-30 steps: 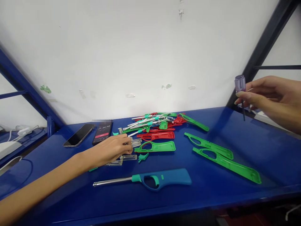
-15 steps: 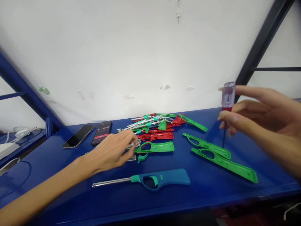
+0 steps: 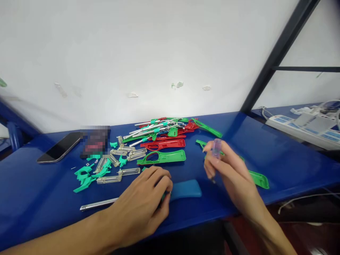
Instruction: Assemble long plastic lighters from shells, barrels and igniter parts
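A teal stick lighter (image 3: 186,188) with a long metal nozzle lies near the front edge of the blue table (image 3: 278,156). My left hand (image 3: 147,200) rests over its trigger section and grips it. To the right of the lighter, my right hand (image 3: 228,173) holds a small screwdriver with a clear purple handle (image 3: 216,147), handle up and tip down close to the lighter's rear end. Green lighter shell halves (image 3: 256,178) lie partly hidden behind my right hand.
A heap of red and green shells and metal tubes (image 3: 162,132) sits mid-table, with a green shell (image 3: 162,158) in front. Small teal parts (image 3: 86,175) and clear tanks (image 3: 129,154) lie at left. One phone (image 3: 58,148) and a blurred object (image 3: 95,141) lie far left. A power strip (image 3: 302,129) is at right.
My left hand left the clear parts and came down onto the teal lighter. My right hand brought the screwdriver down from the right to beside the lighter. The view shifted right.
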